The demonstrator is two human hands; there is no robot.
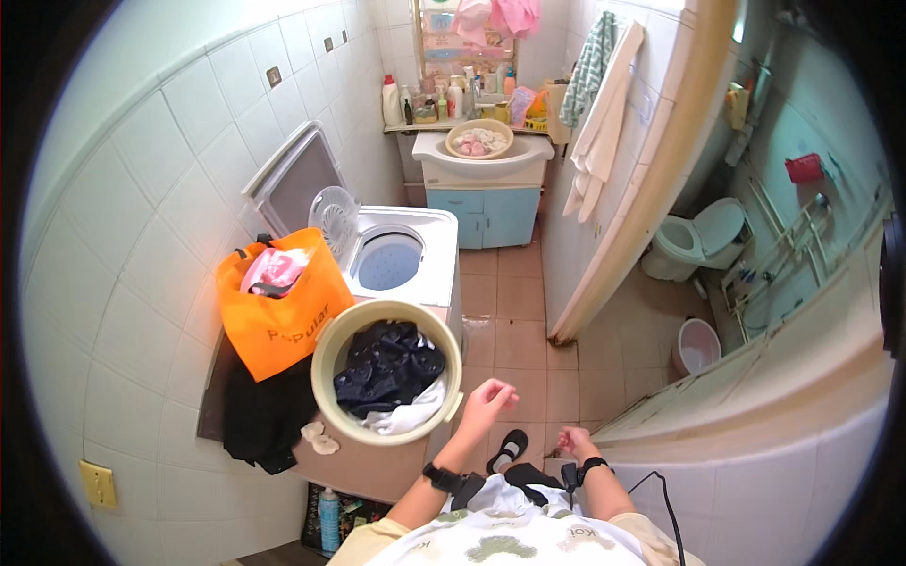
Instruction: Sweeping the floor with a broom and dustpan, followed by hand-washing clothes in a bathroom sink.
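Note:
My left hand (491, 400), loosely curled, is in the air just right of a beige plastic basin (455, 405); nothing shows in it. The basin holds dark blue clothing (389, 368) and white cloth (414, 412). My right hand (575, 440) hangs lower, near the white wall, with fingers curled in; its inside is hidden. Behind the basin is a twin-tub washing machine (442, 233) with its grey lid raised and the round spin tub (388, 260) uncovered. An orange bag (283, 339) with pink cloth stands left of the basin, and black cloth (262, 417) lies below it.
At the back, a washbasin (527, 157) on a blue cabinet (463, 212) holds another basin (507, 134) of laundry. Bottles line the shelf. Towels (601, 134) hang on the right wall. Through the doorway are a toilet (672, 244) and a pink bucket (697, 347). A spray can (329, 520) stands at lower left.

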